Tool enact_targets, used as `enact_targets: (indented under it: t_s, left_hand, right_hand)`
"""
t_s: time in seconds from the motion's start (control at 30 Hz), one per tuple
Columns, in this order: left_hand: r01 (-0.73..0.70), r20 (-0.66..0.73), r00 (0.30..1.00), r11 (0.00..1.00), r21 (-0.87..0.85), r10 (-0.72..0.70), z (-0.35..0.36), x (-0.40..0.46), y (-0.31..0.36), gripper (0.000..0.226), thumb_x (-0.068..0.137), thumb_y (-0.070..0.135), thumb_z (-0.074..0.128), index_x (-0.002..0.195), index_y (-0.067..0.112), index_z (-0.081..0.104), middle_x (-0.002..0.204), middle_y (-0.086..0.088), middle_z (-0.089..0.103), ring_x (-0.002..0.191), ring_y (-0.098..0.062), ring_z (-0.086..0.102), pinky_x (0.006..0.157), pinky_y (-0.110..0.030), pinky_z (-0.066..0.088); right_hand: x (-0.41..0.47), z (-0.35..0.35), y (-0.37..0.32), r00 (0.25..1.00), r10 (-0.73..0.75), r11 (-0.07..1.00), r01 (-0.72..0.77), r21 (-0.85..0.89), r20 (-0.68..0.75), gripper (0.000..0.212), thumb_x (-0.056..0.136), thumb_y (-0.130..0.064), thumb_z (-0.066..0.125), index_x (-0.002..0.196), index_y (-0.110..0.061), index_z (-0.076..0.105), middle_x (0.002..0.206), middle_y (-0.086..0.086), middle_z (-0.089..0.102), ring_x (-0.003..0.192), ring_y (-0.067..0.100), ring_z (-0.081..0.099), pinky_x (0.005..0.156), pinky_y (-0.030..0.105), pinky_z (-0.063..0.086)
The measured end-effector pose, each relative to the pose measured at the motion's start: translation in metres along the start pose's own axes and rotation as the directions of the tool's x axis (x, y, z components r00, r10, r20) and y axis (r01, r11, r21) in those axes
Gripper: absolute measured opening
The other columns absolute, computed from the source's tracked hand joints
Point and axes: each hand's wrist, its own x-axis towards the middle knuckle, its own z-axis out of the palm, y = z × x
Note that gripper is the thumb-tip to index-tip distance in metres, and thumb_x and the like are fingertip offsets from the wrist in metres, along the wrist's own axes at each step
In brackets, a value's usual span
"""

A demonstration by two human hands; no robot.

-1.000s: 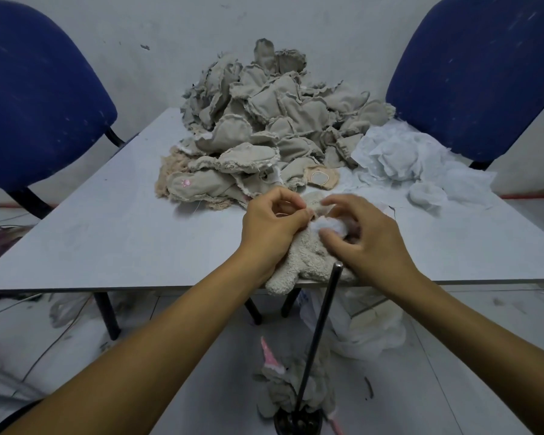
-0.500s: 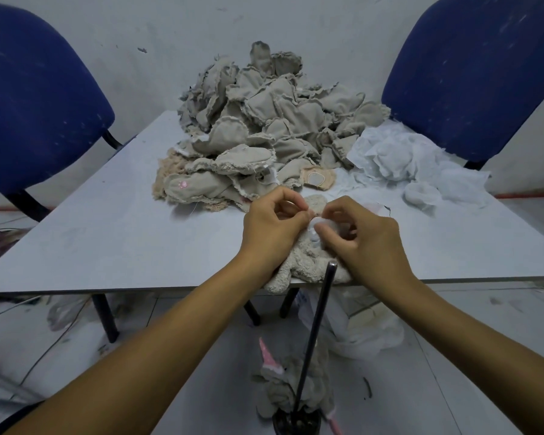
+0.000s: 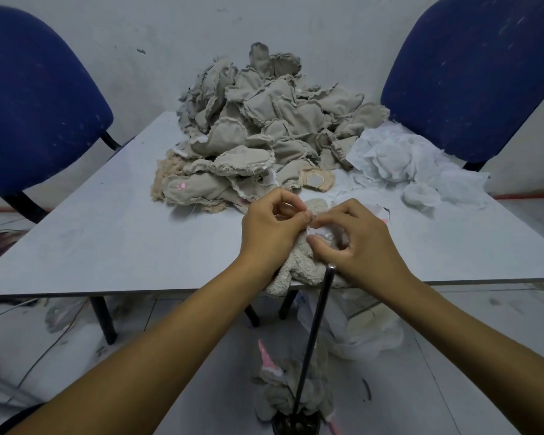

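I am seeing a heap of beige fabric pieces point(image 3: 264, 133) lying at the far end of the table point(image 3: 107, 240), with white fluff point(image 3: 399, 158) sitting just beside it on the right. A blue chair point(image 3: 29, 105) is standing at the far left and another point(image 3: 471, 73) at the far right. A black rod point(image 3: 311, 350) is rising from grey plush point(image 3: 280, 400) on the floor.

Single head-worn view, wide-angle. It looks forward and down from just above the near edge of the table point(image 3: 107, 246). Close range: the left hand point(image 3: 270, 227) and right hand point(image 3: 358, 243) sit mid-frame on the plush toy point(image 3: 299, 265), with the forearms running in from the bottom corners. The camera faces the wall point(image 3: 170, 32), with the left chair point(image 3: 29, 105) and right chair point(image 3: 471, 73) in the upper corners. The lower frame catches the floor point(image 3: 201, 356) under the table. Straight lines bow at the frame edges.
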Motion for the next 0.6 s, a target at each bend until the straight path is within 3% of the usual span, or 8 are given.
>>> enact_targets:
  t_s: [0.1, 0.2, 0.3, 0.37, 0.43, 0.5, 0.57, 0.6]
  left_hand:
    - [-0.027, 0.027, 0.999, 1.0, 0.012, 0.027, 0.001, -0.002, 0.0, 0.029, 0.079, 0.008, 0.078, 0.07, 0.032, 0.066, 0.064, 0.01, 0.065, 0.066, -0.007, 0.063, 0.066, -0.029, 0.054]
    - [-0.038, 0.042, 0.998, 0.999, 0.022, 0.037, 0.002, -0.005, 0.0, 0.025, 0.079, 0.01, 0.078, 0.072, 0.031, 0.066, 0.065, 0.009, 0.066, 0.067, -0.008, 0.064, 0.069, -0.032, 0.056]
    - [-0.003, 0.031, 1.0, 1.0, 0.009, 0.003, 0.001, -0.003, 0.002, 0.028, 0.079, 0.004, 0.076, 0.071, 0.029, 0.066, 0.066, 0.007, 0.066, 0.069, -0.01, 0.065, 0.069, -0.032, 0.055]
    - [0.025, 0.022, 0.999, 1.0, 0.006, -0.025, -0.003, 0.001, 0.005, 0.026, 0.08, 0.001, 0.073, 0.073, 0.025, 0.066, 0.066, 0.007, 0.065, 0.068, -0.01, 0.062, 0.068, -0.033, 0.053]
    - [0.057, 0.034, 0.998, 0.998, 0.023, -0.058, -0.005, 0.002, 0.011, 0.018, 0.084, 0.005, 0.07, 0.08, 0.022, 0.066, 0.068, 0.007, 0.064, 0.066, -0.009, 0.059, 0.066, -0.033, 0.049]
    - [0.088, 0.09, 0.99, 0.98, 0.18, -0.106, -0.002, 0.001, 0.016, 0.006, 0.086, 0.028, 0.065, 0.092, 0.027, 0.063, 0.087, 0.005, 0.064, 0.082, -0.012, 0.058, 0.076, -0.037, 0.046]
    - [0.091, 0.135, 0.974, 0.862, 0.498, -0.181, 0.005, -0.001, 0.014, 0.027, 0.083, 0.051, 0.057, 0.105, 0.036, 0.053, 0.116, 0.006, 0.05, 0.11, -0.016, 0.043, 0.092, -0.04, 0.035]
    - [0.073, 0.14, 0.971, 0.799, 0.596, -0.193, 0.008, -0.002, 0.015, 0.029, 0.085, 0.051, 0.056, 0.11, 0.039, 0.049, 0.122, 0.006, 0.043, 0.115, -0.017, 0.036, 0.094, -0.04, 0.03]
  right_hand:
    - [0.001, 0.001, 0.003, 0.997, -0.016, 0.999, 0.013, -0.04, -0.078, 0.017, 0.081, -0.024, 0.077, 0.095, -0.019, 0.069, 0.089, -0.005, 0.062, 0.081, 0.01, 0.057, 0.069, 0.016, 0.042]
    - [-0.001, -0.001, 0.003, 0.99, 0.024, 1.0, -0.023, 0.01, -0.137, 0.015, 0.081, -0.024, 0.079, 0.091, -0.021, 0.068, 0.084, -0.011, 0.066, 0.078, 0.004, 0.058, 0.069, 0.008, 0.039]
    - [-0.004, -0.005, 0.0, 0.996, -0.076, 0.994, 0.079, 0.077, -0.044, 0.012, 0.089, -0.029, 0.071, 0.101, -0.027, 0.069, 0.083, -0.012, 0.07, 0.075, 0.003, 0.063, 0.066, 0.016, 0.047]
    - [-0.004, -0.006, -0.002, 0.992, -0.102, 0.991, 0.094, 0.099, 0.077, 0.023, 0.095, -0.026, 0.059, 0.116, -0.034, 0.057, 0.088, -0.006, 0.073, 0.07, 0.003, 0.064, 0.065, 0.021, 0.049]
    - [-0.004, -0.005, -0.002, 0.985, -0.061, 0.989, 0.039, 0.14, 0.163, 0.039, 0.095, -0.012, 0.054, 0.119, -0.039, 0.042, 0.104, -0.003, 0.075, 0.069, -0.007, 0.062, 0.063, 0.011, 0.044]
    - [-0.002, -0.005, -0.002, 0.99, -0.017, 0.991, -0.002, 0.135, 0.14, 0.044, 0.093, -0.002, 0.051, 0.114, -0.038, 0.036, 0.109, -0.005, 0.073, 0.063, -0.007, 0.061, 0.058, 0.011, 0.044]
    - [0.002, -0.008, -0.001, 0.998, 0.039, 0.981, -0.049, 0.187, 0.055, 0.045, 0.092, 0.002, 0.049, 0.107, -0.038, 0.034, 0.103, -0.009, 0.074, 0.058, 0.003, 0.064, 0.057, 0.019, 0.049]
    - [0.005, -0.01, -0.001, 0.997, 0.072, 0.976, -0.073, 0.207, 0.008, 0.044, 0.092, 0.002, 0.049, 0.104, -0.038, 0.033, 0.102, -0.01, 0.072, 0.058, 0.004, 0.065, 0.058, 0.02, 0.051]
